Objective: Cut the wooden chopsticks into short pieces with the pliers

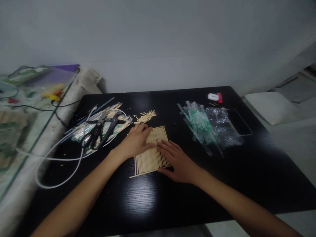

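Observation:
A flat panel of thin wooden sticks (148, 160) lies on the black table, the sticks side by side with a crosswise stick along the near and far ends. Over its upper left part rests my left hand (138, 140), fingers spread and the thumb on the sticks. My right hand (176, 161) lies on the right side of the panel, its fingers stretched across the sticks and its thumb at the near edge. Neither hand grips anything. Just beyond the panel is a small heap of short cut stick pieces (145, 117).
Scissors (97, 130) and pliers (112, 126) lie on packs of sticks at left, with a white cable (61, 159) looping nearby. Clear and green plastic wrappers (199, 121), a phone (239, 121) and a white case (213, 96) are at right. A glass-topped surface (32, 131) adjoins left.

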A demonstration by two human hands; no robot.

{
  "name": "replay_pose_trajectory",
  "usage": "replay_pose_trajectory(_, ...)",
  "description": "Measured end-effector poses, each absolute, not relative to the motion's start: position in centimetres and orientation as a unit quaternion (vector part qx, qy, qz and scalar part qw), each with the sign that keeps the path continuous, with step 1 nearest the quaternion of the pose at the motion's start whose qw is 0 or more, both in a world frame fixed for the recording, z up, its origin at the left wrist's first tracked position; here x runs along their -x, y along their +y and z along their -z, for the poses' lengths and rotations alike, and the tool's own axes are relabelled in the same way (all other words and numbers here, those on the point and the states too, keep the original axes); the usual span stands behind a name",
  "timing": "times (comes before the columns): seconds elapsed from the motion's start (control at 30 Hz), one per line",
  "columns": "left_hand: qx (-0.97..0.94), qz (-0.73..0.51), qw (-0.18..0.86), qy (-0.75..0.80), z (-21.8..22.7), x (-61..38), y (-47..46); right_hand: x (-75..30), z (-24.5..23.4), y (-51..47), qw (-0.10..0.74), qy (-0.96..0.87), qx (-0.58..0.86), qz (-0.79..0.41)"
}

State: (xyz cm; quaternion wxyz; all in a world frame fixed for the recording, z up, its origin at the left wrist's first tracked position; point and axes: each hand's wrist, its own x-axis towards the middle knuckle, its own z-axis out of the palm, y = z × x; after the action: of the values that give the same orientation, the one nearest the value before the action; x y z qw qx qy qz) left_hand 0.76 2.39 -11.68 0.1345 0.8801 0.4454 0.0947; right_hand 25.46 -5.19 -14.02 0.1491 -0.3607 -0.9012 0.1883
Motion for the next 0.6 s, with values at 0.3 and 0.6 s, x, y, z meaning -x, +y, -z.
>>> replay_pose_trajectory(0.3, -0.876, -0.089, 0.141, 0.452, 11.51, -0.84, 2.37, -25.43, 14.02, -5.23, 0.152, -0.898, 0.364, -0.194)
replay_pose_trajectory(0.6, -0.873, -0.086, 0.152, 0.454, 11.35, -1.00, 2.33, -25.43, 14.08, -5.20, 0.149, -0.901, 0.360, -0.191)
